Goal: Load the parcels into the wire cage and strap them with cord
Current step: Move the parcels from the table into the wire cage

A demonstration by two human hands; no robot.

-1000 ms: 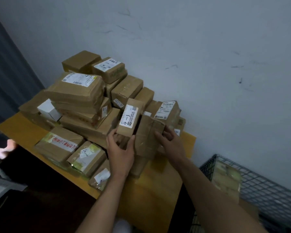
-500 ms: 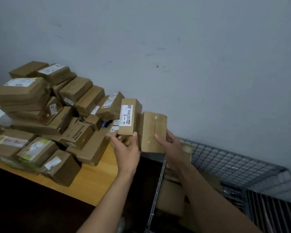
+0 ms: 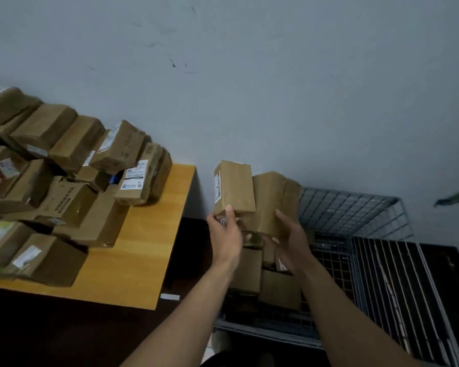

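Observation:
My left hand (image 3: 224, 235) grips a small upright brown parcel (image 3: 235, 185) with a white label on its left side. Beside it, my right hand (image 3: 292, 238) holds a second, larger taped brown parcel (image 3: 272, 201). Both parcels hover above the left end of the grey wire cage (image 3: 347, 207), which stands on the floor against the wall. Several brown parcels (image 3: 249, 271) lie inside the cage, below my hands. A heap of brown parcels (image 3: 72, 165) remains on the yellow wooden table (image 3: 133, 263) to the left. No cord is visible.
A grey wall runs behind the table and cage. The cage's dark barred panel (image 3: 398, 292) lies to the right. A dark gap separates the table's right edge from the cage. A green object (image 3: 456, 197) pokes in at the far right edge.
Both hands lifted the two parcels off the table heap and carried them rightward. They now hang over the wire cage, and the view has swung right with them.

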